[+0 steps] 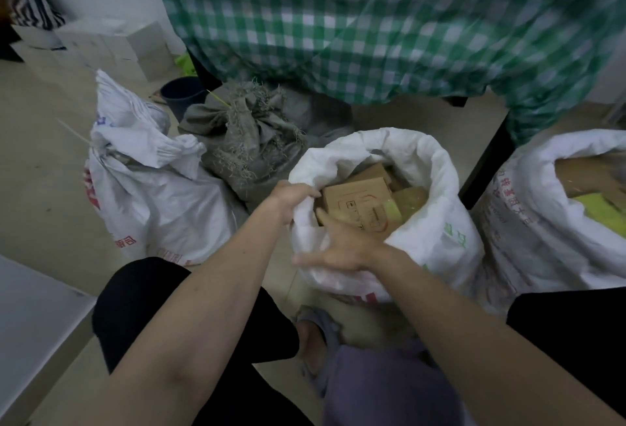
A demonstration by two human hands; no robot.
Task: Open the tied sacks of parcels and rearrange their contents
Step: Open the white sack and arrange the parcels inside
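Both hands work at the open white woven sack (437, 222) on the floor: the left hand (293, 197) grips its rolled rim, while the right hand (338, 246) lies fingers-spread on the near edge. Cardboard parcels (359, 200) fill it. Left of it stands a tied white sack (152, 202), behind it a tied grey sack (250, 141).

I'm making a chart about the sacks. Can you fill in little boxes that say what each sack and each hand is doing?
middle sack: open, cardboard boxes inside
left sack: white, top bunched shut
grey sack: knotted, behind the others
right sack: open, partly out of frame
left hand: grips the middle sack's rim
right hand: fingers spread at the sack's near rim
table: green checked cloth, behind the sacks
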